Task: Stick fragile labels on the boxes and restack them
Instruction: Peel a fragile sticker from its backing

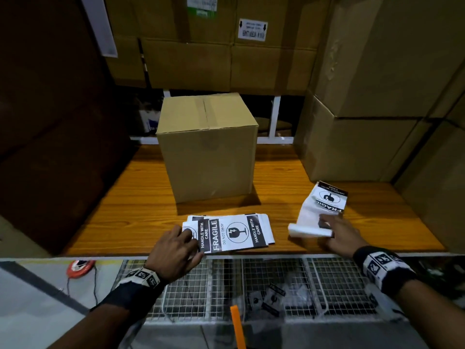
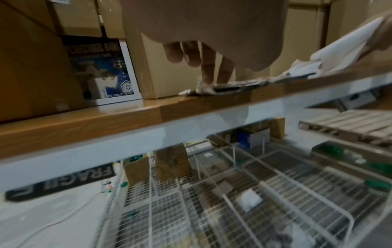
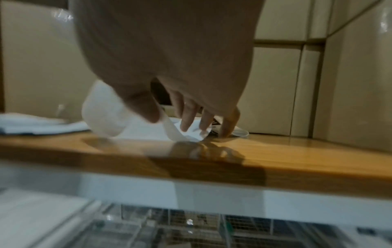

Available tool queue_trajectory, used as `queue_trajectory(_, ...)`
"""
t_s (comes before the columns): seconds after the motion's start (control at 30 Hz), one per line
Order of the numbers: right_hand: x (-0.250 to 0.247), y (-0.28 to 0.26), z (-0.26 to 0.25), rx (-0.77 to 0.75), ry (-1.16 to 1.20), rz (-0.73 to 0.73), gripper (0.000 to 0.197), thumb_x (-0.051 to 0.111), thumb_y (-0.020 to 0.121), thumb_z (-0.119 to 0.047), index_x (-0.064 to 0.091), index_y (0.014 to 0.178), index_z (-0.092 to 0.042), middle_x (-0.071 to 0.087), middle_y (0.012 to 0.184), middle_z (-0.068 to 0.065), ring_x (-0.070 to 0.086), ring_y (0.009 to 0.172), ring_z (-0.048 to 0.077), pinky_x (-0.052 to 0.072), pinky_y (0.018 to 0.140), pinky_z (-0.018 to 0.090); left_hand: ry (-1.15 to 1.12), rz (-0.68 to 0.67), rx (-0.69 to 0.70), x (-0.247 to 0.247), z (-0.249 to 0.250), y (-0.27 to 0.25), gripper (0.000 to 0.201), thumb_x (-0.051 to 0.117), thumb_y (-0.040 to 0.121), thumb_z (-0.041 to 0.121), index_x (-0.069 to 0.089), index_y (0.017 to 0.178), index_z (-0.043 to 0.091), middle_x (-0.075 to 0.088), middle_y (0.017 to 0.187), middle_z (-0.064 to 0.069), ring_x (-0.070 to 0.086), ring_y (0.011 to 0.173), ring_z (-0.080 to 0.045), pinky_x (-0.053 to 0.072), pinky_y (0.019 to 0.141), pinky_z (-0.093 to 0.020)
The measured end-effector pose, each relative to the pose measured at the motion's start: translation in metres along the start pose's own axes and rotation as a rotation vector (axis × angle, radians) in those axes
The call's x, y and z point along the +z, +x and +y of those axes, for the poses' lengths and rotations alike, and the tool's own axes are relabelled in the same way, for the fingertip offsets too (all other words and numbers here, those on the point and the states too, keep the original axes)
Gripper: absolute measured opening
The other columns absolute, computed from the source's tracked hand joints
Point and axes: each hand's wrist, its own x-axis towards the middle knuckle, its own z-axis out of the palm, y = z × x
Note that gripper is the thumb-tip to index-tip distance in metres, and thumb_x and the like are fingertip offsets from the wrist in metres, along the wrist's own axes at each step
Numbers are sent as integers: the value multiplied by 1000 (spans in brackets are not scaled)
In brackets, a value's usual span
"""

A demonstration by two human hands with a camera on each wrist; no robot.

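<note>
Cardboard, plain and brown, made up the sealed box (image 1: 207, 147) that stood upright toward the back of the wooden surface (image 1: 141, 197), its top seam taped and its faces bare. Larger cartons (image 1: 364, 102) were stacked to its right and behind it.

Just in front of the box lay a stack of fragile labels (image 1: 234, 233), black and white, printed "FRAGILE" and "HANDLE WITH CARE", close to the near edge of the surface. The left hand (image 1: 173, 250) rested on the left end of that stack, fingers (image 2: 206, 73) fairly straight and pressing down on the sheets, gripping nothing.

To the right, well apart from the stack, a single label (image 1: 324, 205) lay partly on the surface, its near end curled up and showing the white backing. The right hand (image 1: 339, 235) was on that curled end: in the right wrist view the thumb (image 3: 146, 107) sat against the lifted white sheet while the fingertips touched the label's flat part against the wood. The picture was blurred there, so whether it truly pinched the sheet could not be told.

Below the surface's edge ran a wire mesh rack (image 1: 276, 285).
</note>
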Motion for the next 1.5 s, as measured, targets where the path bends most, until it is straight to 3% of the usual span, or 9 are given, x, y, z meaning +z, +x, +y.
queue_trajectory(0.13,-12,1,-13,-13,-72,94,71,57,78,3,44,143,-21,49,144,8,37,133,33,37,105,49,-33,26,-2,-13,12,27,33,53,90,46,67,82,17,59,94,-7,52,84,-27,47,65,-38)
queue_trajectory(0.3,-32,2,-32,-57,-360,181,46,58,83,-7,68,120,-32,67,126,-1,53,121,26,46,95,39,-175,-87,169,-10,50,76,28,56,93,41,67,93,16,64,101,-7,55,88,-27,52,69,-41)
queue_trajectory(0.47,-26,-5,-66,-168,-122,385,21,58,93,-20,70,111,-18,68,109,4,58,100,23,47,84,36,-114,-331,168,3,73,99,33,43,100,47,57,121,26,53,130,-6,48,118,-30,46,89,-44)
queue_trajectory(0.6,5,8,-109,-320,101,171,19,61,89,-13,73,104,-13,71,108,7,64,99,27,49,85,35,-187,-372,124,12,75,97,29,44,102,45,54,124,28,47,137,-6,42,123,-30,45,96,-47)
queue_trajectory(0.77,43,33,-140,-242,44,76,20,60,91,-22,73,104,-14,68,110,12,61,106,32,46,84,35,-227,-346,120,26,70,99,21,58,96,28,57,118,28,51,130,-5,45,111,-31,49,87,-47)
queue_trajectory(0.87,54,37,-147,-203,-34,66,20,56,96,-27,70,106,-16,60,111,14,58,105,34,44,81,35,-201,-316,110,33,62,105,24,76,78,22,65,99,21,60,110,-6,50,91,-28,51,75,-43)
queue_trajectory(0.97,59,39,-151,-196,-70,63,23,56,97,-25,67,115,-15,55,116,13,57,108,33,45,84,35,-204,-266,85,35,58,111,30,89,58,19,70,81,22,64,90,-4,51,80,-23,38,71,-29)
queue_trajectory(1.13,59,41,-158,-137,-32,85,26,57,96,-24,67,119,-14,56,121,14,56,111,33,47,89,35,-280,-316,-28,37,56,112,25,53,100,30,64,119,17,52,129,-13,45,110,-39,46,87,-50)
queue_trajectory(1.5,57,37,-156,-147,-92,62,27,58,97,-34,66,119,-21,55,117,11,57,109,33,47,84,36,-319,-401,-82,20,52,110,36,67,92,28,59,124,14,44,138,-12,39,122,-38,43,94,-48)
